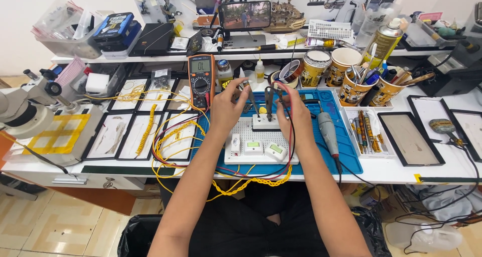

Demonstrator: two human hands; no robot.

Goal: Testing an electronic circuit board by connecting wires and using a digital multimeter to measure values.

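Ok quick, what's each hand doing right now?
Left hand: closed on a black probe.
Right hand: closed on a second probe.

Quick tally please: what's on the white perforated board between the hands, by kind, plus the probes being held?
Small white modules on the board's front row: 3
White block at the board's back edge: 1
Probes, one in the left hand and one in the right hand: 2
Total: 6
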